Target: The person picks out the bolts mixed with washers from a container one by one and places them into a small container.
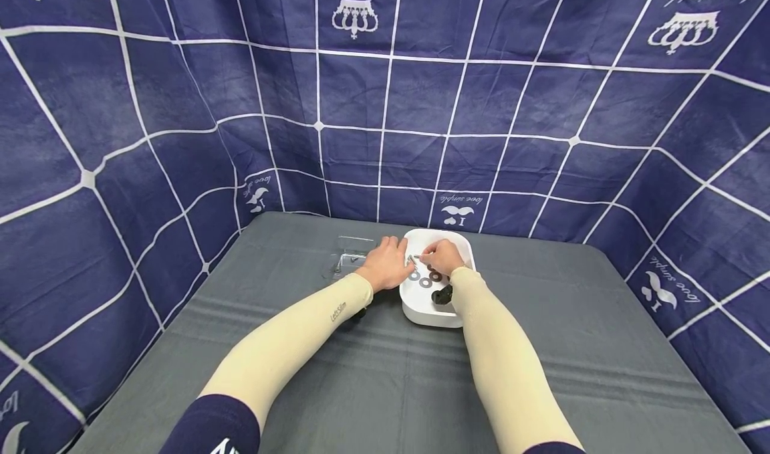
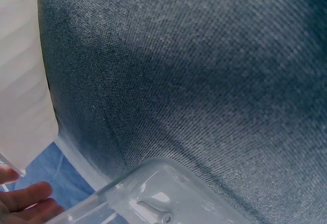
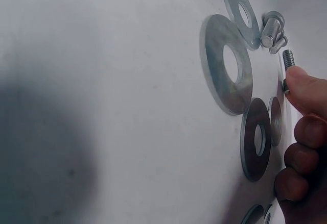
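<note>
A white tray (image 1: 432, 319) holds several flat metal washers (image 3: 212, 71) and small metal bolts (image 3: 271, 32). My left hand (image 1: 385, 265) grips the tray's left side, its fingers bent down along the outside and its thumb at the rim. In the left wrist view only some fingertips (image 2: 28, 196) show, beside the tray's white wall (image 2: 23, 76). Inside the tray, my right hand (image 1: 444, 258) pinches a threaded bolt (image 3: 288, 58) between thumb and forefinger. Its other fingers are curled, close beside the washers.
A clear plastic box (image 2: 153, 183) with a bolt (image 2: 163, 217) in it stands on the grey tabletop (image 1: 385, 374), left of the tray. A blue patterned curtain (image 1: 409, 93) hangs behind and at both sides of the table.
</note>
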{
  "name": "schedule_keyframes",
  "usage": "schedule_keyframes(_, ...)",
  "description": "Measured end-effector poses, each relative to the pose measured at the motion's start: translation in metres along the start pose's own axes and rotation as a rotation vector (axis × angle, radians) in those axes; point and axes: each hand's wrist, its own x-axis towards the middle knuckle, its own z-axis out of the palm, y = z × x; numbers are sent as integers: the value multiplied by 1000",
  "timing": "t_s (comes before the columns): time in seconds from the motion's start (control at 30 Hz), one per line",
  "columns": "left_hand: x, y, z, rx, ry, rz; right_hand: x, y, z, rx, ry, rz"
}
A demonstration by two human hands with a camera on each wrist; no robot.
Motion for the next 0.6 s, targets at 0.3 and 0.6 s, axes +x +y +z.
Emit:
schedule_keyframes(0.3, 0, -2, -2, 56, -2, 9, -1, -1, 0, -23, -17, 1)
schedule_keyframes(0.6, 2, -4, -5, 98, -15, 18, -1, -1, -4, -29, -20, 5)
